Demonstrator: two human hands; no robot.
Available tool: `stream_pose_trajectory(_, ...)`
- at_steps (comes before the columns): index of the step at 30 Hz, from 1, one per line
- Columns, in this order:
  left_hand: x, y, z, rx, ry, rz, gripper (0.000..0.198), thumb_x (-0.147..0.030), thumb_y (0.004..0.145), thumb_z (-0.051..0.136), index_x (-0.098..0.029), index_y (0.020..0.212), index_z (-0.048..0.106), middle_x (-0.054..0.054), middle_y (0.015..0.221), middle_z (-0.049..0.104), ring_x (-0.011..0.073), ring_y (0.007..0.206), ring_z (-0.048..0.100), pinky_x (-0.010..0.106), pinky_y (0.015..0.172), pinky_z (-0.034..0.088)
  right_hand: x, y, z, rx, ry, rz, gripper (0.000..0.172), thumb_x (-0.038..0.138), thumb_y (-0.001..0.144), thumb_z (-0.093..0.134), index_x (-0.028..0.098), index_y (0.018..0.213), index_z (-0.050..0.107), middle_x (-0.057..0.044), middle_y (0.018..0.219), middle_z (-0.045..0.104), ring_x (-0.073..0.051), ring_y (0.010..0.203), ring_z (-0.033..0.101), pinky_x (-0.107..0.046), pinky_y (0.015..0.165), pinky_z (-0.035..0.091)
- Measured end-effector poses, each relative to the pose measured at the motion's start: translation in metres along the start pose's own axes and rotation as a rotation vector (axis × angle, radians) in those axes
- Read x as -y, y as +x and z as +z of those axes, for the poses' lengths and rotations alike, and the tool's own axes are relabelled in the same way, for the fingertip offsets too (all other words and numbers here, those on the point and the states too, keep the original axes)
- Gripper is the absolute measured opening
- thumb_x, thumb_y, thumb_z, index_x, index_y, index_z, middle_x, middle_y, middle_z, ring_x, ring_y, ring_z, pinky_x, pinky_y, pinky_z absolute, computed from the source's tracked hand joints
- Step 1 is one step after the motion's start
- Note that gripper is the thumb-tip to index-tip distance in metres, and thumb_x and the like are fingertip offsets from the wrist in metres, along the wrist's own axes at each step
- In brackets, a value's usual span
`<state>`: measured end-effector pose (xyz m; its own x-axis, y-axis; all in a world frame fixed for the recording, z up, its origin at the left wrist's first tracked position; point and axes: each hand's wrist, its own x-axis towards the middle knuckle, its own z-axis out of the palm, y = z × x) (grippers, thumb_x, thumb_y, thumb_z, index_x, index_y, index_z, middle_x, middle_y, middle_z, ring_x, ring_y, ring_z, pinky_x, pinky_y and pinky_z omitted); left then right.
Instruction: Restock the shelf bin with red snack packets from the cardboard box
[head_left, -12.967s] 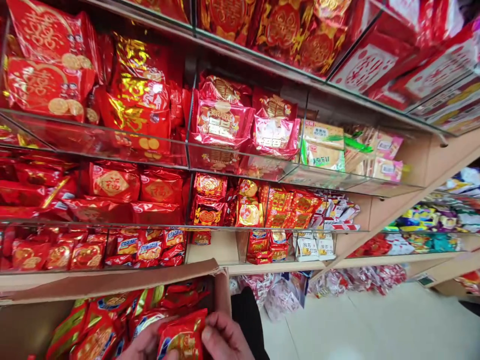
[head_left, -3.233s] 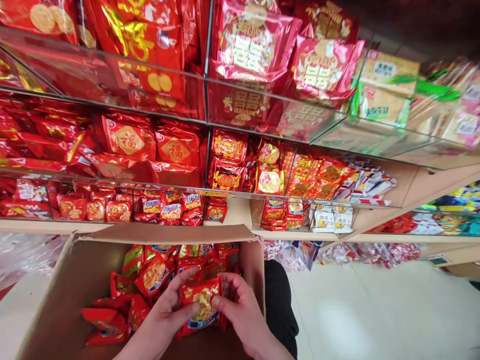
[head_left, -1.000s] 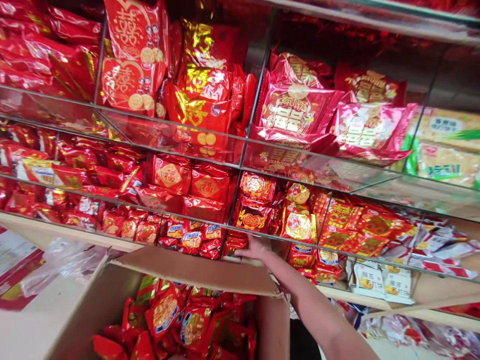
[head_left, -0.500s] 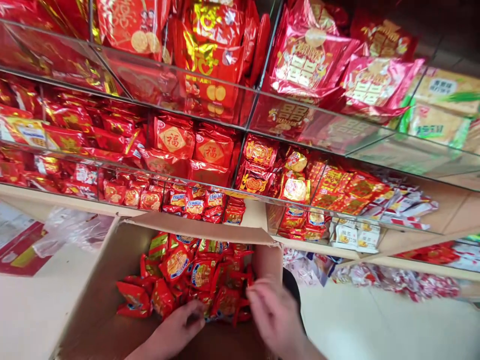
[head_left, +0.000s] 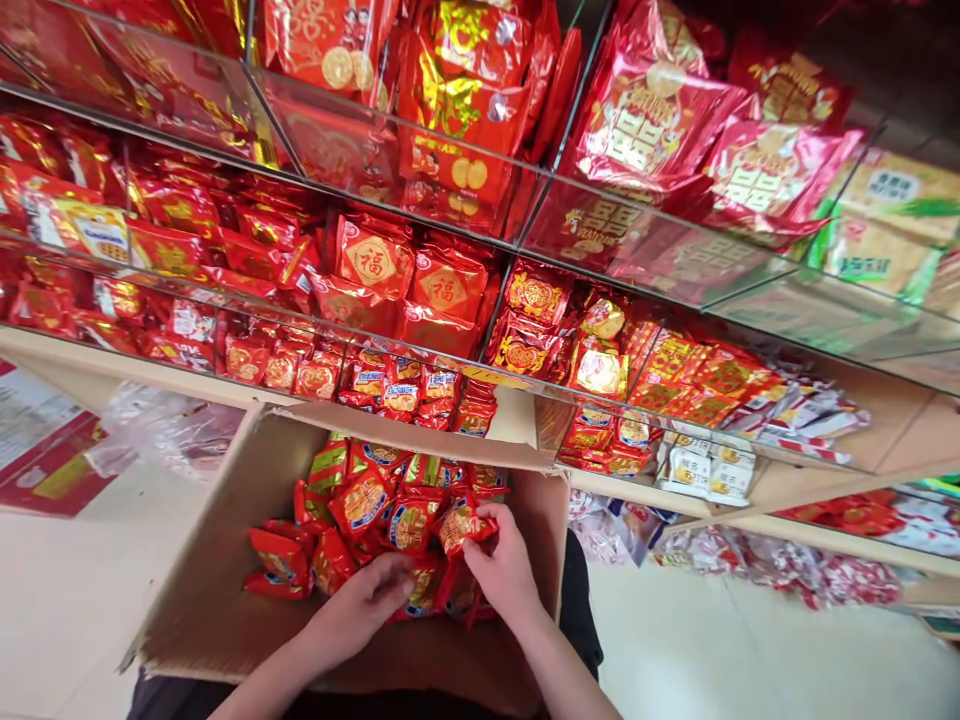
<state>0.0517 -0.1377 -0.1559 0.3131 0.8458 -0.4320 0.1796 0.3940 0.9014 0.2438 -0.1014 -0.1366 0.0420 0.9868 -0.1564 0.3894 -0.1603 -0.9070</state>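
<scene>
The person's right hand (head_left: 504, 572) has thumb and fingertips pinched round one red packet (head_left: 459, 526), lifted a little off the pile (head_left: 361, 505) and tilted. Left of that grip, and slightly nearer the person, the left hand (head_left: 369, 597) curls low at the pile's near edge. Its fingers are bent and fairly narrow; whether they grip a packet I cannot tell (the hand itself covers the spot). The pile spreads beyond both sets of fingers and off to the left of them, loose and at all angles, in a cardboard box (head_left: 214, 560) whose walls surround both hands.

Just past the far flap, straight ahead of the fingers, stand the shelves (head_left: 112, 360). Small red packs (head_left: 475, 408) sit there on the lowest one, with pale board showing to their right. White packs (head_left: 701, 475) lie farther right of the fingers, and pink ones (head_left: 637, 130) higher up. Well to the left of the left fingers, a clear plastic bag (head_left: 169, 425) lies crumpled on the floor (head_left: 67, 590).
</scene>
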Motion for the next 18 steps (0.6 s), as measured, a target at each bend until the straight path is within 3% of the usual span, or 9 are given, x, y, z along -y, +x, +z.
stream_pose_trajectory(3, -0.011, 0.0, 0.009, 0.031, -0.203, -0.044, 0.054, -0.048, 0.077, 0.052, -0.021, 0.123, 0.038, 0.009, 0.118, 0.06, 0.0214, 0.1, 0.06, 0.034, 0.081, 0.048, 0.004, -0.018, 0.001, 0.055, 0.423, 0.024, 0.05, 0.018, 0.064, 0.06, 0.022, 0.11, 0.042, -0.006, 0.111, 0.056, -0.021, 0.098, 0.058, -0.036, 0.084, 0.049)
stream_pose_trajectory(5, -0.018, 0.0, 0.016, 0.037, -0.34, -0.043, 0.057, -0.047, 0.076, 0.055, -0.021, 0.122, 0.036, 0.011, 0.12, 0.058, 0.0214, 0.097, 0.062, 0.035, 0.081, 0.049, 0.007, -0.024, 0.007, 0.078, 0.593, 0.064, 0.061, 0.019, 0.062, 0.065, 0.024, 0.117, 0.038, -0.007, 0.118, 0.052, -0.021, 0.106, 0.054, -0.035, 0.09, 0.046)
stream_pose_trajectory(7, -0.022, -0.001, 0.022, 0.021, -0.393, -0.03, 0.055, -0.045, 0.073, 0.061, -0.019, 0.116, 0.04, 0.011, 0.112, 0.063, 0.0203, 0.088, 0.065, 0.034, 0.078, 0.049, 0.008, -0.024, 0.014, 0.066, 0.645, 0.123, 0.052, 0.028, 0.066, 0.066, 0.023, 0.113, 0.044, -0.006, 0.115, 0.055, -0.021, 0.106, 0.054, -0.033, 0.09, 0.045)
stream_pose_trajectory(10, -0.025, -0.001, 0.025, -0.011, -0.372, -0.022, 0.059, -0.041, 0.067, 0.068, -0.017, 0.114, 0.041, 0.008, 0.095, 0.069, 0.019, 0.076, 0.066, 0.03, 0.068, 0.049, 0.007, -0.019, 0.02, 0.006, 0.593, 0.179, 0.029, 0.045, 0.075, 0.057, 0.02, 0.09, 0.055, -0.002, 0.088, 0.061, -0.017, 0.085, 0.058, -0.028, 0.076, 0.047)
stream_pose_trajectory(14, -0.024, -0.001, 0.021, -0.074, -0.367, 0.007, 0.059, -0.045, 0.067, 0.067, -0.016, 0.114, 0.046, 0.005, 0.089, 0.071, 0.0192, 0.077, 0.065, 0.028, 0.066, 0.049, 0.007, -0.016, 0.019, -0.023, 0.527, 0.1, 0.026, 0.045, 0.073, 0.061, 0.02, 0.071, 0.056, 0.003, 0.066, 0.055, -0.012, 0.064, 0.051, -0.022, 0.06, 0.041)
stream_pose_trajectory(18, -0.022, -0.003, 0.016, -0.101, -0.489, -0.001, 0.048, -0.048, 0.073, 0.061, -0.018, 0.11, 0.058, 0.002, 0.086, 0.073, 0.0192, 0.081, 0.066, 0.028, 0.074, 0.05, 0.01, -0.019, 0.018, 0.043, 0.811, 0.213, 0.027, 0.039, 0.064, 0.071, 0.019, 0.062, 0.053, 0.004, 0.061, 0.057, -0.012, 0.06, 0.053, -0.024, 0.061, 0.043)
